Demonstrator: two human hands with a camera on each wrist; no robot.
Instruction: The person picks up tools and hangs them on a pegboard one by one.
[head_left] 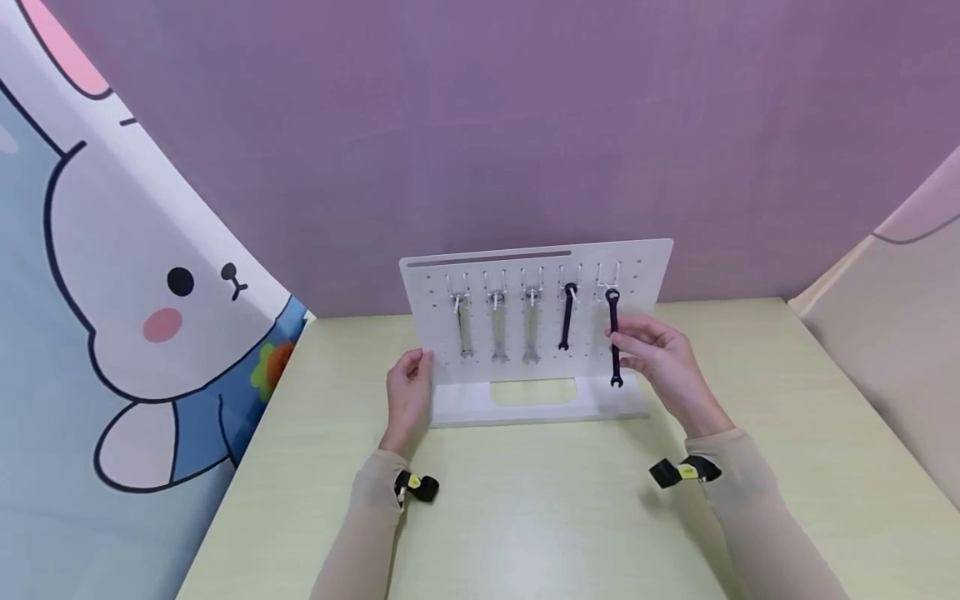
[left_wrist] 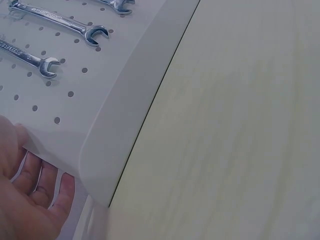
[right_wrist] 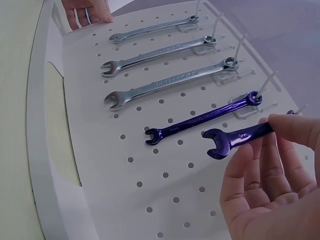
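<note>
My right hand (head_left: 667, 367) pinches a dark purple combination wrench (head_left: 616, 362) by its shank between thumb and fingers. This wrench stands upright, open end down, with its ring end overlapping the rightmost hook (head_left: 608, 279) of a white pegboard (head_left: 648, 271). In the right wrist view its open jaw shows plainly, while the thumb hides much of the upper shank. With the thumb on the front face and fingers behind, my left hand (head_left: 408, 398) grips the board's left edge. A second purple wrench (right_wrist: 200, 119) hangs by its ring beside the held one.
Three silver combination wrenches, among them one at the middle (head_left: 532, 329), hang in a row on the left hooks. The board's base (head_left: 457, 408), with a cut-out slot, rests on a pale wooden table (head_left: 525, 517). A purple backdrop (head_left: 525, 125) rises behind.
</note>
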